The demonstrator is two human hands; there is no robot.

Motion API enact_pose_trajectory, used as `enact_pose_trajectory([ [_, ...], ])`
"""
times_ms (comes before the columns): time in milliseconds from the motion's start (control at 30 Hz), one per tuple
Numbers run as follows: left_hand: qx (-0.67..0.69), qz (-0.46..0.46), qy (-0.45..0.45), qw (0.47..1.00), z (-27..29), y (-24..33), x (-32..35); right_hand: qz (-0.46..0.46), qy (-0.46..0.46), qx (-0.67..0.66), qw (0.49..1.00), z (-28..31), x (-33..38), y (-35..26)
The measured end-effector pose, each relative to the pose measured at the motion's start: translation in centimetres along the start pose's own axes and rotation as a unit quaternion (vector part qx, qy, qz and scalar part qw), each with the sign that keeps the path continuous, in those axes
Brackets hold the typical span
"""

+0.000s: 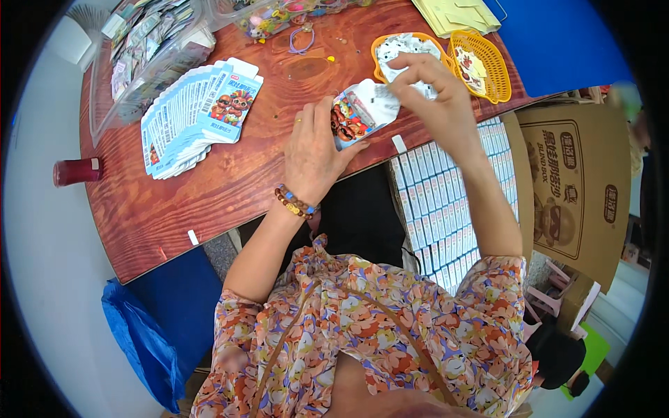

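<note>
My left hand (311,150) is wrapped round a small printed cardboard box (352,124), tilted above the table's near edge. Its white end flaps stand open toward the right. At those flaps, my right hand (433,94) has its thumb and forefinger pinched together. Whether they hold a flap or a small packet is hard to make out. Just behind my right hand sits an orange basket (377,61) of small white packets with dark marks. To the left, a fanned stack of flat blue-and-white boxes (185,115) lies on the table.
On the wooden table (279,83) stand a clear bin of small packets (150,66), a tub of colourful trinkets (293,17), a yellow basket (498,63), yellow paper sheets (456,15) and a dark red roll (77,172). A carton of packed boxes (446,209) stands below the edge.
</note>
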State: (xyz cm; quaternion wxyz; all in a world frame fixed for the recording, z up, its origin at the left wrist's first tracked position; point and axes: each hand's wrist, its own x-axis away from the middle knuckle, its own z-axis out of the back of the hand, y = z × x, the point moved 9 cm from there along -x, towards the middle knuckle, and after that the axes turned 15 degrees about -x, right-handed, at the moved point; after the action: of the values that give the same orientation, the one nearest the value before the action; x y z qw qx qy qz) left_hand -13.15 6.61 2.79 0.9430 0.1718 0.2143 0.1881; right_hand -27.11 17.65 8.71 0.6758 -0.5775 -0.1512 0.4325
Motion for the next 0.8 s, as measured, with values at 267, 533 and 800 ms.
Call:
enact_pose_trajectory([
  [267, 0.012, -0.015, 0.029, 0.999, 0.4, 0.6, 0.0, -0.009, -0.101, 0.08, 0.992, -3.7, 0.7, 1.3],
  [533, 0.027, -0.002, 0.002, 1.0, -0.1, -0.3, 0.4, -0.257, 0.136, 0.335, 0.896, 17.7, -2.8, 10.6],
  [800, 0.026, 0.008, -0.011, 1.0, 0.1, -1.0, 0.7, -0.266, 0.104, 0.308, 0.908, 19.9, -2.9, 17.9],
])
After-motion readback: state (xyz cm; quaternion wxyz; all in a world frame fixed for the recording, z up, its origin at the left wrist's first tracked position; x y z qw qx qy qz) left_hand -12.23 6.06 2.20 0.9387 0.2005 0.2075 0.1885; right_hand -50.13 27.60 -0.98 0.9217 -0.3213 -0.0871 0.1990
